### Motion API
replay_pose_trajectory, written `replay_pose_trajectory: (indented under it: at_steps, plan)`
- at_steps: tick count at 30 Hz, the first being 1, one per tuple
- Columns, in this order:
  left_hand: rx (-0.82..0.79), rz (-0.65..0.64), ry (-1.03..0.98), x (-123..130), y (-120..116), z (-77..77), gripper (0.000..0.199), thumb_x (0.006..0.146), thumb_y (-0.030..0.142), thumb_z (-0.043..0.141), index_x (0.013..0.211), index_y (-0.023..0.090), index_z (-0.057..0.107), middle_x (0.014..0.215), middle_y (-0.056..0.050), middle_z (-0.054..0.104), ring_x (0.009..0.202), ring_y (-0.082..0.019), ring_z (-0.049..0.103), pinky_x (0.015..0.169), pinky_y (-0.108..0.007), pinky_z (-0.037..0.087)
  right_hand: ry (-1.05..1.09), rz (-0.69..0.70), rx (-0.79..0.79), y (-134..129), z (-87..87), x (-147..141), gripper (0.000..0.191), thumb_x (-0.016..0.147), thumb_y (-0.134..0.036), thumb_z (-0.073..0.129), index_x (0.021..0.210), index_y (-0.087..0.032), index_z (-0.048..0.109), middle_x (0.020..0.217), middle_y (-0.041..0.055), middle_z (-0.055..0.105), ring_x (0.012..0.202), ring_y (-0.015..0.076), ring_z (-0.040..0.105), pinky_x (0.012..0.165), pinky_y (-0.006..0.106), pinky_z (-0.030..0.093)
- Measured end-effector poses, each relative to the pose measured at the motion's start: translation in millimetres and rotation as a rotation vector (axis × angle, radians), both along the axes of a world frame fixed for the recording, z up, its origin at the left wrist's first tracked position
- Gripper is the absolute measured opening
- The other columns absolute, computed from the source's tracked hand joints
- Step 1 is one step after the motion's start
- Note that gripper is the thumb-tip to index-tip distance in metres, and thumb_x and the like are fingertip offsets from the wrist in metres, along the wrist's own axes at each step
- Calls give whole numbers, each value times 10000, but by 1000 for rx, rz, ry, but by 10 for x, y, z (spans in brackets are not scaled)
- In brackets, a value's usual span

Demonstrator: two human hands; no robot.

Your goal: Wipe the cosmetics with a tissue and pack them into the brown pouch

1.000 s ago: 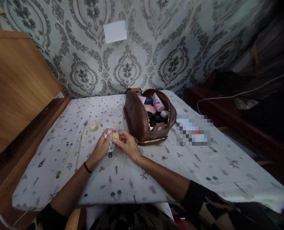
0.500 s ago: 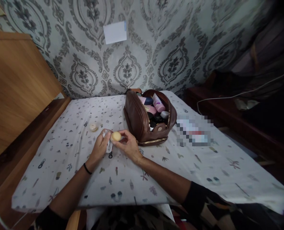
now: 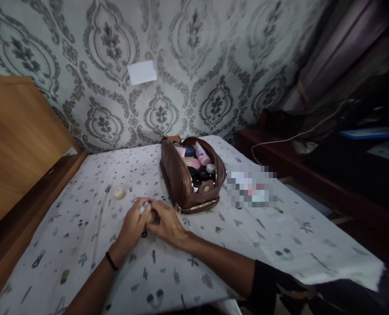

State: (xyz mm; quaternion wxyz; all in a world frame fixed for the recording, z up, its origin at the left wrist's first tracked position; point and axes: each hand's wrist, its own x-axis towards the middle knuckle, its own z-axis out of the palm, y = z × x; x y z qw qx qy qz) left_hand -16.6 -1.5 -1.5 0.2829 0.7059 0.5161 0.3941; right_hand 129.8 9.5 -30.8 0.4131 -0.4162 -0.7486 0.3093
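Observation:
Both of my hands meet over the bed-like surface, left of a brown cosmetic bag (image 3: 178, 179). My left hand (image 3: 131, 224) is closed on a crumpled white wipe (image 3: 144, 206), pressing it against a small yellowish round jar (image 3: 151, 216). My right hand (image 3: 168, 225) curls its fingers round the jar, hiding most of it. On the patterned sheet, beyond my left hand, sits a small round pale-topped piece (image 3: 118, 193), perhaps a lid or second pot. The bag is unzipped, full of tubes and jars, among them a pink tube (image 3: 201, 154).
A white sheet (image 3: 83, 218) with small prints covers the surface. A blurred-out item (image 3: 252, 188) lies right of the bag. A wooden panel (image 3: 23, 144) stands at left, patterned wallpaper (image 3: 188, 105) behind. A white cable (image 3: 289, 139) runs along the right.
My hands have closed in round the jar, which shows less than before. The wipe has come over against it. The whole scene has shifted left and down as the camera turned.

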Motion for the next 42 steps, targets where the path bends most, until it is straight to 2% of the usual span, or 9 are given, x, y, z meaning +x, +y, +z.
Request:
replay_pose_trajectory:
  at_steps: [5,10,13,17,20,22,27,36,42]
  plan:
    - [-209,113,-272,-60,30,110,556,922,671,448,1036,176,673,951,-71,720,898,-238,668,813,-333,537,201,164,-39,-82,213,41,388,677,-282,887,999,-220,681,955,3,713,800,161,634,715,258,484]
    - [-299,200,-278,-4,13,91,574,848,750,496,959,224,700,737,-32,691,708,-230,640,645,-306,514,446,168,14,-57,858,398,498,761,-405,830,1187,-241,631,1020,11,719,845,153,653,750,268,509]
    - [-363,176,-270,52,0,65,594,854,770,480,1010,230,674,575,16,608,554,-190,556,550,-271,448,479,116,122,259,1307,832,377,813,-365,779,1113,-224,600,1037,25,702,935,171,661,810,296,512]
    - [-421,151,-306,112,-3,65,617,836,802,485,983,224,643,562,30,588,542,-166,524,533,-246,403,217,-127,228,1014,1676,1374,313,793,-305,764,1053,-210,617,1042,22,688,969,192,642,813,309,492]
    - [-419,171,-329,135,13,57,636,810,824,498,964,224,640,528,36,569,531,-168,500,551,-257,409,-236,-404,175,1528,1734,1548,331,786,-306,781,1077,-189,674,1066,39,694,993,196,627,827,285,457]
    - [-422,174,-332,137,29,40,658,784,845,510,944,220,645,507,36,554,529,-174,498,560,-267,416,-424,-425,75,1744,1713,1553,348,835,-324,744,1144,-180,678,1065,39,717,957,173,648,771,243,444]
    - [-464,164,-337,118,69,-17,683,746,873,522,907,223,659,508,28,558,523,-184,524,555,-281,427,-597,-390,-3,1934,1664,1435,342,787,-327,782,1091,-180,730,1061,42,758,954,190,676,689,230,412]
    - [-548,104,-378,80,98,-88,700,746,873,533,951,211,636,557,9,593,493,-168,486,502,-263,357,-879,-285,4,2069,1719,1328,314,795,-327,746,1083,-205,756,1171,84,750,1114,260,668,814,273,445]
    - [-518,86,-317,87,66,-45,685,774,856,511,954,212,659,595,2,603,546,-185,525,552,-283,404,-992,-155,-15,2155,1708,1304,267,807,-318,715,1031,-187,778,1083,97,772,1040,266,696,790,285,472]
